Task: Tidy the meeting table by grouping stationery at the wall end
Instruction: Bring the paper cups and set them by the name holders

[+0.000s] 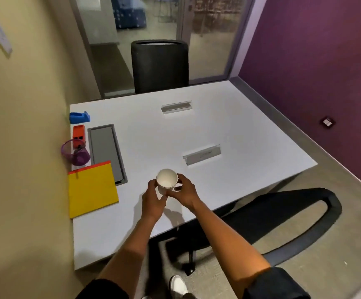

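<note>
A white paper cup point(166, 180) is held above the near middle of the white table point(229, 134), its open mouth tilted toward me. My left hand point(153, 200) grips it from the left and my right hand point(185, 192) grips it from the right. Along the wall edge on the left lie a yellow notepad with a red strip point(92, 189), a purple mesh pen cup point(76, 153), an orange stapler-like item point(78, 134) and a blue tape dispenser point(79, 117).
A grey cable tray lid point(105, 149) is set into the table beside the stationery. Two metal cable flaps point(176, 106) point(202, 154) sit mid-table. One black chair point(160, 65) stands at the far end; another point(293, 223) stands near me on the right.
</note>
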The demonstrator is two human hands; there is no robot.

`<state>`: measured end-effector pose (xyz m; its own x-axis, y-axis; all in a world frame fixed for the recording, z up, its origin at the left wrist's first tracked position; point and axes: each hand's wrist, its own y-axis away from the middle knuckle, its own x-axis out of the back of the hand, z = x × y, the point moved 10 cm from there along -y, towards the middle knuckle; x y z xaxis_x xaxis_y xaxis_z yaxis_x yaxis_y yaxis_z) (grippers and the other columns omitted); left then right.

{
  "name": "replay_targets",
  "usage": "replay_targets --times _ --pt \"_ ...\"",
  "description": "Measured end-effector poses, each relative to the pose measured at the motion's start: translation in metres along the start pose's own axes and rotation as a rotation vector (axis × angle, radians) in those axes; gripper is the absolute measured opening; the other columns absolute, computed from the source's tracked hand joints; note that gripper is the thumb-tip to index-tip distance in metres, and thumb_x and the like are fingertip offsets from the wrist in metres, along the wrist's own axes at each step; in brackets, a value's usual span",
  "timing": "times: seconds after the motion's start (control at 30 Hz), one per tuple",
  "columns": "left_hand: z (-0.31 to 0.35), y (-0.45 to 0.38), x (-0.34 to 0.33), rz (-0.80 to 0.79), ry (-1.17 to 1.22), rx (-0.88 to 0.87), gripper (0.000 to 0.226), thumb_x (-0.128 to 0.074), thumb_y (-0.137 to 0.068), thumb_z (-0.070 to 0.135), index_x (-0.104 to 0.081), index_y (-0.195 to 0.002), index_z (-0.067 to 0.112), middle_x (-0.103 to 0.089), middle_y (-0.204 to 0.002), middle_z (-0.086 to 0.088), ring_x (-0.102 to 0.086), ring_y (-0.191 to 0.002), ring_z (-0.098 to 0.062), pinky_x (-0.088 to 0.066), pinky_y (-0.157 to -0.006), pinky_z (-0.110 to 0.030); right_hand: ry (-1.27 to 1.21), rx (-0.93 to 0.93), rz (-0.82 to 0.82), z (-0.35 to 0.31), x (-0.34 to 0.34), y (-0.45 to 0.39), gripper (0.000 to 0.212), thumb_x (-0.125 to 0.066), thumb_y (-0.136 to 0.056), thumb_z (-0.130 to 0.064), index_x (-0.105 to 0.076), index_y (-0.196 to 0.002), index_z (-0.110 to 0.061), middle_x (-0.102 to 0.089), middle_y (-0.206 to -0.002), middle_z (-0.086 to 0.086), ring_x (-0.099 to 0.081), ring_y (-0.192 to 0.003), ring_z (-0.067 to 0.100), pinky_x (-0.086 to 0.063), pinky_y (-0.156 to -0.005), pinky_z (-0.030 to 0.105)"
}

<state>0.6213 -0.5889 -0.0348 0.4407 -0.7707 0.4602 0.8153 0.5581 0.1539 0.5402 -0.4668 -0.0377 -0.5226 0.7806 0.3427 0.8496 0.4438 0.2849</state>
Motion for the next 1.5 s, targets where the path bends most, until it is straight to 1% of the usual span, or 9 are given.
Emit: replay_targets --times 0.17,0.57,0.73,0.9,0.97,1.1,1.2,1.33,1.5 --pt "0.057 0.008 -0.048 -0.083 0.015 -0.109 0.045 -0.067 -0.087 0.014 -0.047 -0.127 0.012 -0.062 -0.124 -0.007 -0.059 -0.111 -0.028 -0.047 -0.086 -0.032 -0.012 -0.021 0.115 0.0 0.073 0.019 0.072 -0.084 -0.07 -0.034 -0.049 -0.132 -0.023 -0.06 -0.127 0.001 -0.06 -0.097 0.015 -0.046 -0.073 0.017" --pt "0.216 0.024 -0.182 -0.141 0.033 -0.338 0.049 -0.07 -0.085 0.016 -0.047 -0.129 0.014 -0.061 -0.125 -0.006 -0.057 -0.117 -0.022 -0.041 -0.09 -0.027 0.038 0.076 0.3 -0.016 0.281 0.047 0.067 -0.082 -0.072 -0.026 -0.05 -0.131 -0.015 -0.061 -0.126 0.007 -0.062 -0.11 0.026 -0.05 -0.094 0.038" --pt "0.295 0.056 -0.276 -0.143 -0.025 -0.435 0.048 -0.07 -0.085 0.02 -0.047 -0.127 0.011 -0.063 -0.123 -0.01 -0.058 -0.113 -0.026 -0.04 -0.083 -0.026 0.107 0.123 0.332 0.003 0.406 0.066 0.071 -0.081 -0.071 -0.03 -0.049 -0.133 -0.015 -0.061 -0.125 0.008 -0.062 -0.109 0.028 -0.051 -0.093 0.039" --pt "0.359 0.089 -0.374 -0.184 -0.055 -0.485 0.047 -0.067 -0.087 0.018 -0.045 -0.128 0.01 -0.061 -0.125 -0.011 -0.059 -0.113 -0.028 -0.041 -0.083 -0.026 0.136 0.102 0.43 0.043 0.517 0.09 0.073 -0.083 -0.069 -0.029 -0.048 -0.133 -0.017 -0.061 -0.125 0.007 -0.062 -0.108 0.029 -0.051 -0.094 0.041" --pt "0.38 0.103 -0.419 -0.234 -0.063 -0.505 0.048 -0.066 -0.088 0.017 -0.044 -0.13 0.01 -0.06 -0.129 -0.013 -0.057 -0.117 -0.029 -0.043 -0.088 -0.028 0.125 0.071 0.482 0.066 0.559 0.102 0.074 -0.084 -0.069 -0.029 -0.049 -0.132 -0.017 -0.062 -0.124 0.006 -0.063 -0.107 0.028 -0.051 -0.093 0.04" --pt "0.416 0.123 -0.503 -0.355 -0.088 -0.579 0.046 -0.064 -0.089 0.019 -0.044 -0.13 0.009 -0.06 -0.129 -0.012 -0.057 -0.117 -0.029 -0.041 -0.086 -0.027 0.047 0.033 0.582 0.113 0.636 0.126 0.073 -0.085 -0.067 -0.025 -0.051 -0.132 -0.017 -0.064 -0.122 0.004 -0.06 -0.112 0.024 -0.051 -0.096 0.045" --pt "0.438 0.134 -0.564 -0.454 -0.101 -0.626 0.044 -0.064 -0.089 0.018 -0.046 -0.129 0.01 -0.061 -0.129 -0.012 -0.057 -0.117 -0.028 -0.043 -0.089 -0.028 0.024 -0.008 0.65 0.149 0.687 0.141 0.073 -0.085 -0.067 -0.026 -0.052 -0.132 -0.018 -0.063 -0.122 0.002 -0.061 -0.106 0.021 -0.053 -0.092 0.039" --pt "0.458 0.141 -0.649 -0.532 -0.123 -0.655 0.045 -0.064 -0.087 0.013 -0.048 -0.129 0.008 -0.061 -0.127 -0.013 -0.058 -0.115 -0.031 -0.049 -0.095 -0.039 0.005 -0.076 0.705 0.199 0.753 0.148 0.071 -0.086 -0.068 -0.026 -0.052 -0.131 -0.017 -0.063 -0.119 0.002 -0.062 -0.085 0.016 -0.053 -0.084 0.035" --pt "0.484 0.126 -0.76 -0.638 -0.068 -0.652 0.047 -0.063 -0.087 0.005 -0.049 -0.132 0.005 -0.06 -0.129 -0.014 -0.056 -0.118 -0.028 -0.043 -0.095 -0.032 -0.009 -0.14 0.738 0.252 0.838 0.127 0.073 -0.086 -0.068 -0.022 -0.051 -0.131 -0.016 -0.062 -0.119 0.003 -0.056 -0.084 0.015 -0.051 -0.081 0.032"
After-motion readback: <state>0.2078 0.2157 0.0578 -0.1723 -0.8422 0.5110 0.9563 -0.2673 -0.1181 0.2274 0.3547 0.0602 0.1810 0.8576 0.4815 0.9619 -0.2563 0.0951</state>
